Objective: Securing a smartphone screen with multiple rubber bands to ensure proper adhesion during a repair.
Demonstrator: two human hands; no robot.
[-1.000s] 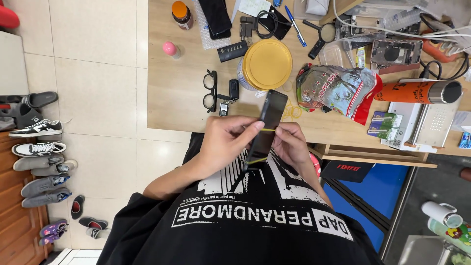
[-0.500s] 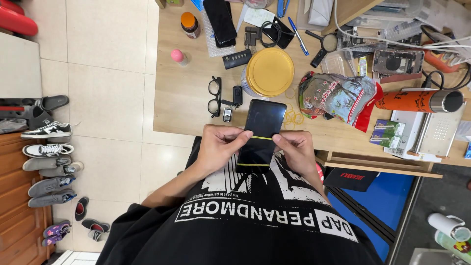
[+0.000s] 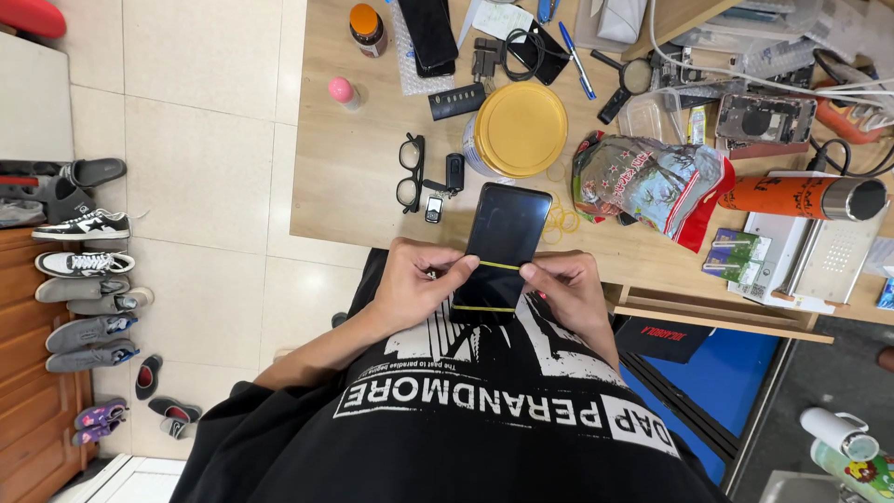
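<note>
I hold a black smartphone flat in front of my chest, its far end over the wooden table's near edge. My left hand grips its left side and my right hand grips its right side. Two thin yellow rubber bands run across the phone's lower half, the upper one pinched between my thumbs and forefingers. More loose yellow rubber bands lie on the table just right of the phone.
On the table lie black glasses, a car key, a tin with a yellow lid, a printed foil bag, an orange flask, another phone and tools. Shoes line the tiled floor at left.
The phone has turned from tilted edge-on to flat and face up. A second yellow band now crosses it, and both hands have shifted down its sides.
</note>
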